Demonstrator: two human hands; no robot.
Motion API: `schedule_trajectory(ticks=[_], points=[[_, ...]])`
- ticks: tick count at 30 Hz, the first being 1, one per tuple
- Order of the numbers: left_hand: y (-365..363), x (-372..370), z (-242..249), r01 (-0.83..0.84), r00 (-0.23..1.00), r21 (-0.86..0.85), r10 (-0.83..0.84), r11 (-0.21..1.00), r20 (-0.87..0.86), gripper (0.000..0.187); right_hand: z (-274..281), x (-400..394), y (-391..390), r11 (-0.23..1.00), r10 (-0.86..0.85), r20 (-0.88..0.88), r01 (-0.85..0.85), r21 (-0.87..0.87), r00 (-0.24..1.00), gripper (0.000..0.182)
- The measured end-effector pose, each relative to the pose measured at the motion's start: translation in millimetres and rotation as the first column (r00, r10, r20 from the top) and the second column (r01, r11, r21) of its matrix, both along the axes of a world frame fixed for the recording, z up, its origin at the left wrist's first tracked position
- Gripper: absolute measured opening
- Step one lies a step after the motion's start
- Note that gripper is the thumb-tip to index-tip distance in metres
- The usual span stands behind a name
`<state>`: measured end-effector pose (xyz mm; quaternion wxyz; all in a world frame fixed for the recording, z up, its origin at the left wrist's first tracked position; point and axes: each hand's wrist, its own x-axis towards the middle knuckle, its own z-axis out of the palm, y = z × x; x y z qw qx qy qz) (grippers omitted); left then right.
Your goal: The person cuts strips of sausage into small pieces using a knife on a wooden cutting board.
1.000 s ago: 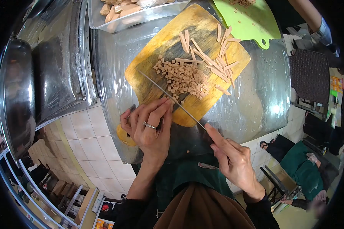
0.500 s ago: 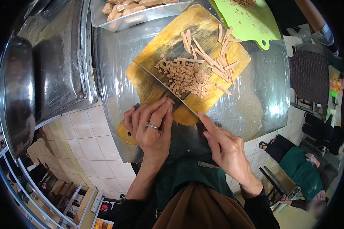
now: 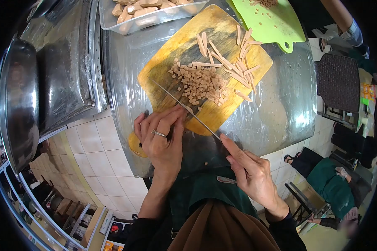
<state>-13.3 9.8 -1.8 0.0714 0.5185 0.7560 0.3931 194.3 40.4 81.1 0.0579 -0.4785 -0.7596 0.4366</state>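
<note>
My right hand point(image 3: 251, 171) is wrapped round the handle of a long knife point(image 3: 171, 96), its index finger stretched toward the blade. The blade slants across the lower left of a yellow wooden board point(image 3: 168, 48). My left hand point(image 3: 160, 140), with a ring, is closed at the board's lower edge, fingertips beside the blade; a small brown piece shows at them, mostly hidden. Beyond the blade lies a pile of small brown cubes point(image 3: 201, 83). Several thin brown strips point(image 3: 234, 69) are scattered on the board's right part.
A clear plastic tub point(image 3: 155, 21) of brown chunks stands at the top. Beside it lies a green cutting mat point(image 3: 276, 25) with small bits. A large metal bowl point(image 3: 19, 104) is at the left. Other people are at the right, one in a green apron point(image 3: 329, 188).
The knife and my right hand have shifted slightly down and to the right. The blade is now closer to my left fingertips, and my left hand has moved slightly left.
</note>
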Motion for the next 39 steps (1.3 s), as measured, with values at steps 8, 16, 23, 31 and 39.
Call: schedule_trajectory(ticks=[8,16,23,31,39], points=[[-3.1,-0.6,-2.9,0.002,1.000,-0.006,-0.002,1.000,-0.014,0.024,-18.8,-5.0,3.4,0.984,0.073,-0.008,-0.070,0.164,0.997,0.066],[-2.5,4.2,2.6,-0.023,0.998,-0.039,0.021,0.999,-0.052,0.023,-28.8,-10.6,13.3,0.990,-0.020,-0.140,0.039,0.138,0.990,0.060],[-2.2,2.6,2.2,-0.041,0.999,-0.051,0.039,0.998,-0.031,0.019,-14.6,0.9,-1.4,0.997,0.004,-0.114,0.005,0.073,0.993,0.061],[-2.5,1.6,1.7,-0.042,0.999,0.000,0.042,0.999,0.004,0.020,-13.3,-0.7,-6.4,0.996,0.015,-0.113,-0.004,0.092,0.993,0.061],[-6.0,0.0,-1.5,-0.027,1.000,-0.012,0.026,1.000,-0.017,0.021,-22.7,-10.0,-0.7,0.985,0.065,-0.026,-0.060,0.163,0.998,0.063]])
